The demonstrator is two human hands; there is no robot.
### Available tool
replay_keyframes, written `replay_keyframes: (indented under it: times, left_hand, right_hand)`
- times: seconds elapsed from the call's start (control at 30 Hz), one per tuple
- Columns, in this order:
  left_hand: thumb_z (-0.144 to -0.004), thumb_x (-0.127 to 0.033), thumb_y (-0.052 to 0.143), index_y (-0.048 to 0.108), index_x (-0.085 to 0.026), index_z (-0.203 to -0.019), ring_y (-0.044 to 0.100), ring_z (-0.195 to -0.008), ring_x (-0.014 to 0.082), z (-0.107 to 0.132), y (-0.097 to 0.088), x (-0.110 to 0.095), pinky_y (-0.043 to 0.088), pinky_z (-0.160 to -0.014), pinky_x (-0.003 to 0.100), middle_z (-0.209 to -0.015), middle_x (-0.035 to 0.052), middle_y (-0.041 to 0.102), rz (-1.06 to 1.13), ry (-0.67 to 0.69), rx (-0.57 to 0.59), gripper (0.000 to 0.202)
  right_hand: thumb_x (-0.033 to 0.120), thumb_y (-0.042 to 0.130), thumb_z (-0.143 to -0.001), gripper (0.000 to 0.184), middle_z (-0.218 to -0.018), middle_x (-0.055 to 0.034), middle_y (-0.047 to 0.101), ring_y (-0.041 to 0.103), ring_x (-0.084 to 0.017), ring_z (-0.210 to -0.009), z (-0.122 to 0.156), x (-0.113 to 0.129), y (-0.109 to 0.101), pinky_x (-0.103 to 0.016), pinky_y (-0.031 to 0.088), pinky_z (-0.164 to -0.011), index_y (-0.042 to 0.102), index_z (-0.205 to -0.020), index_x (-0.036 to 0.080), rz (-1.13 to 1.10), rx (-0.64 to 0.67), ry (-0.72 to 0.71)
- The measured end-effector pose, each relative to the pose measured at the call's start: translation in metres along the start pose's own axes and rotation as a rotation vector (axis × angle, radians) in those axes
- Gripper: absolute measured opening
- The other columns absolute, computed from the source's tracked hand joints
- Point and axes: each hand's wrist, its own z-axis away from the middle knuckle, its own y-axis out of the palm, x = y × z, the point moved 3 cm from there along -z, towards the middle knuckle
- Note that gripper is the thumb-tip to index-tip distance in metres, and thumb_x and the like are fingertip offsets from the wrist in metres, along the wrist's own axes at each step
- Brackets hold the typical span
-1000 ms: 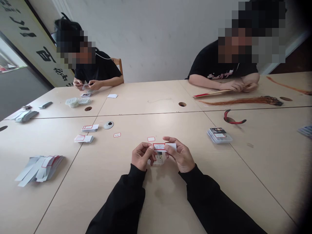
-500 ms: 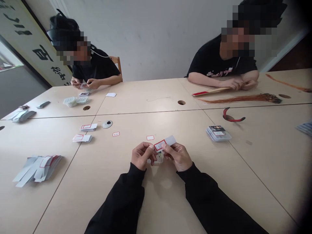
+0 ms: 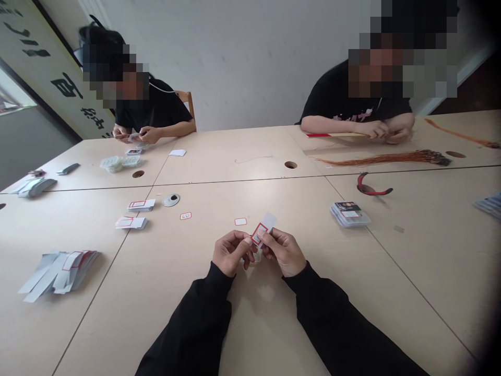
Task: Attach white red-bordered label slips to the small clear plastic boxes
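Over the middle of the pale wooden table [image 3: 250, 324] my two hands meet. My right hand [image 3: 284, 250] pinches a white strip with a red-framed label [image 3: 263, 228], tilted up to the right. My left hand [image 3: 230, 251] is closed, its fingertips at the label's lower end and on a small clear plastic piece [image 3: 256, 255] below it. Just beyond the hands lie two loose red-framed labels, one [image 3: 240, 221] close and one [image 3: 185, 215] further left.
Left of me lie a fan of grey-white strips [image 3: 58, 271] and two small stacks of label cards [image 3: 132, 222]. A stack of clear cases [image 3: 349, 214] sits to the right. Two other people work at the far side, one with orange cords [image 3: 391, 157].
The label strip has turned from level to steeply tilted up-right, and my hands have drawn closer together. The person at the far right has lifted a red-edged flat piece off the table.
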Motion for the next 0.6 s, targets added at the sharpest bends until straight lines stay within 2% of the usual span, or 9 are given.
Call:
replay_keyframes:
  times: [0.43, 0.5, 0.6]
  left_hand:
    - [-0.078, -0.036, 0.068, 0.059, -0.012, -0.078, 0.056, -0.044, 0.0099, 0.0018, 0.0028, 0.0006, 0.042, -0.033, 0.017, -0.059, 0.0017, 0.063, -0.023, 0.018, 0.046, 0.026]
    - [-0.078, -0.036, 0.068, 0.059, -0.011, -0.078, 0.055, -0.044, 0.0091, 0.0020, 0.0031, 0.0002, 0.041, -0.034, 0.017, -0.060, 0.0019, 0.063, -0.022, 0.021, 0.042, 0.026]
    - [-0.077, -0.035, 0.068, 0.060, -0.012, -0.076, 0.055, -0.044, 0.0089, 0.0016, 0.0023, -0.0013, 0.041, -0.034, 0.017, -0.062, 0.0019, 0.064, -0.029, 0.042, 0.005, 0.025]
  right_hand:
    - [0.055, 0.062, -0.077, 0.040, -0.057, 0.0025, 0.054, 0.038, -0.006, -0.045, -0.0006, 0.0025, 0.0029, -0.022, 0.029, -0.043, 0.057, -0.069, 0.016, 0.056, 0.055, 0.011]
    - [0.055, 0.062, -0.076, 0.040, -0.057, 0.0032, 0.053, 0.039, -0.007, -0.044, -0.0009, 0.0014, 0.0029, -0.022, 0.030, -0.043, 0.057, -0.079, 0.016, 0.074, 0.031, 0.014]
    - [0.051, 0.068, -0.073, 0.049, -0.061, 0.0057, 0.053, 0.046, -0.010, -0.050, 0.0010, 0.0052, -0.0010, -0.023, 0.036, -0.048, 0.049, -0.106, 0.019, 0.151, -0.154, -0.106]
